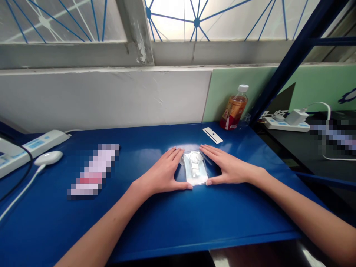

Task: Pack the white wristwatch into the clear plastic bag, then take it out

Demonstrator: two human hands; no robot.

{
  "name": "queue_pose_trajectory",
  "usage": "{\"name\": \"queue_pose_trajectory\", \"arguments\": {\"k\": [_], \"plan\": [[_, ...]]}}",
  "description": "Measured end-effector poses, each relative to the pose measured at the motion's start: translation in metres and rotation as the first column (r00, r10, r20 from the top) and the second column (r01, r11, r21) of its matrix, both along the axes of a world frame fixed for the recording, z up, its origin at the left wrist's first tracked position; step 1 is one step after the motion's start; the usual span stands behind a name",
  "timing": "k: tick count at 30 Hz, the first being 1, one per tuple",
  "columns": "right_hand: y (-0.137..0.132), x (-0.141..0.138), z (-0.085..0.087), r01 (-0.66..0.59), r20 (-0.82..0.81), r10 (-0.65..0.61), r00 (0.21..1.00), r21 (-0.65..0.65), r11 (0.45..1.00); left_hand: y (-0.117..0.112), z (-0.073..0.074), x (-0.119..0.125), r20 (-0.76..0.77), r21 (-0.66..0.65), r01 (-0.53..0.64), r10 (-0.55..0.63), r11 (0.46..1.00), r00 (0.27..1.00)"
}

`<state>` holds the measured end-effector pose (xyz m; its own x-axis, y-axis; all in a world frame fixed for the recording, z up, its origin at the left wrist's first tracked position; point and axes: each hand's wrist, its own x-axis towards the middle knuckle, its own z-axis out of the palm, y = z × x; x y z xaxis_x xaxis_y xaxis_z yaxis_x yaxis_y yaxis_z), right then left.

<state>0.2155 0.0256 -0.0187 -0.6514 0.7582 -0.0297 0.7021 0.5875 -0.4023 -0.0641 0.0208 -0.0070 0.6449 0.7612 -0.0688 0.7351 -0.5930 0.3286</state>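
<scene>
My blue table (167, 222) runs back to a white wall (111, 96) under a window (194, 18) crossed with blue lines. At the far right of the table stands a bottle (234, 108) of brownish drink, upright, white cap on, against a green panel (311, 85). Just in front of it lies a flat white strip (213, 135). To my left sit a white power strip (33, 146) and a white corded puck (48, 158). Off to the right, another power strip (286, 124) carries a charger (297, 116), behind a slanting blue post (294, 55).
</scene>
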Motion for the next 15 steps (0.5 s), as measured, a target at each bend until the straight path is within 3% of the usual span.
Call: {"name": "queue_pose_trajectory", "arguments": {"k": [15], "plan": [[-0.0010,-0.0005,0.0010,-0.005,-0.004,0.005,1.000,0.026,1.000,0.0002,-0.0021,-0.0007,-0.006,0.003,0.003,-0.003,1.000,1.000]]}}
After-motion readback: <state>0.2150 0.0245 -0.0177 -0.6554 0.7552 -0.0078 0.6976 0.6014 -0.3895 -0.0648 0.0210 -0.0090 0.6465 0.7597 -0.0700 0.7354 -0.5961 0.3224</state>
